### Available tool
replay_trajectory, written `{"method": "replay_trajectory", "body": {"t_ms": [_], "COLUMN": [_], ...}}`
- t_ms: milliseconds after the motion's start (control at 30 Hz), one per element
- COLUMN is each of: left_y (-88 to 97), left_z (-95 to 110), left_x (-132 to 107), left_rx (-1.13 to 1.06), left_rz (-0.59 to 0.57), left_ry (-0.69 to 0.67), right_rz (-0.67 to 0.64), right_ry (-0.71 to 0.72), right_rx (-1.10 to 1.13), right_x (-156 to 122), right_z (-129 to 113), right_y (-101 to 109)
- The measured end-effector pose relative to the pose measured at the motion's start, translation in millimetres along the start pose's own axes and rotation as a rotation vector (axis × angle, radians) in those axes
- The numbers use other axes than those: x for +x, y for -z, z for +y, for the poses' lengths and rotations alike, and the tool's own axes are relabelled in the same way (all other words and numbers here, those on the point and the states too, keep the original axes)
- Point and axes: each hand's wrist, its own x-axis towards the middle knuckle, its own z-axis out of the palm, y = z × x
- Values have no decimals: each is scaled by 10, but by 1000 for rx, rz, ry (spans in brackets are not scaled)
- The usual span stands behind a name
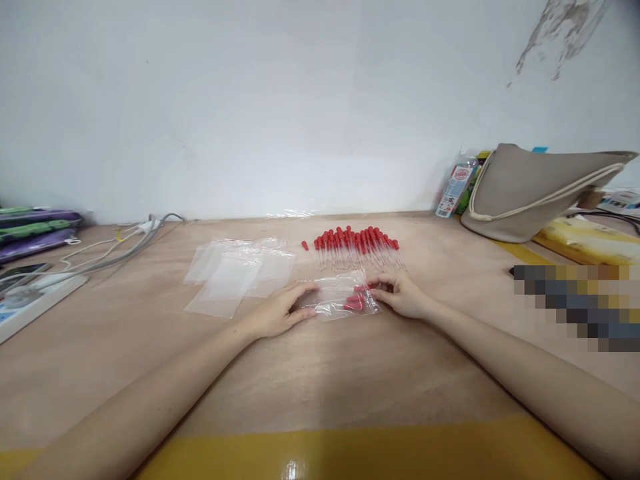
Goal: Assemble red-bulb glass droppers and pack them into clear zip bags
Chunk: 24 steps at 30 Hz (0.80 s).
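A clear plastic bag (pixel 333 305) lies nearly flat on the table between my hands, with a few red-bulbed droppers (pixel 354 305) inside it, their bulbs toward the right. My left hand (pixel 284 312) holds the bag's left end, thumb at the near corner and fingers at the far one. At the right end, my right hand (pixel 404 295) pinches the bag's edge beside the bulbs. Just beyond the bag, a row of loose droppers (pixel 357 243) with red bulbs and thin clear stems is spread out. A single dropper (pixel 305 246) lies apart at its left.
Several flat clear bags (pixel 225 283) overlap left of the droppers. Cables (pixel 135 243) and a white power strip (pixel 45 303) are at far left. A bottle (pixel 455 187) and a grey bag (pixel 525 190) stand at back right. Yellow tape (pixel 360 450) lines the near edge.
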Motion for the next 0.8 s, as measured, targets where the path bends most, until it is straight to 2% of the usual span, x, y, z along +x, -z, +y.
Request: {"method": "replay_trajectory", "body": {"t_ms": [100, 167, 433, 633, 800], "left_y": [-11, -17, -23, -32, -31], "left_z": [-14, -23, -40, -52, -53], "left_x": [2, 4, 13, 31, 38], "left_rx": [-5, -4, -7, -12, -7], "left_rz": [-3, -4, -8, -11, -8], "left_ry": [11, 7, -21, -58, -77], "right_rz": [8, -18, -179, -114, -91], "right_ry": [68, 43, -78, -135, -143], "right_rx": [-32, -4, 355, 476, 378], "right_x": [16, 22, 11, 53, 90], "right_z": [-25, -52, -117, -142, -103], "right_y": [-24, -48, -53, -158, -115]}}
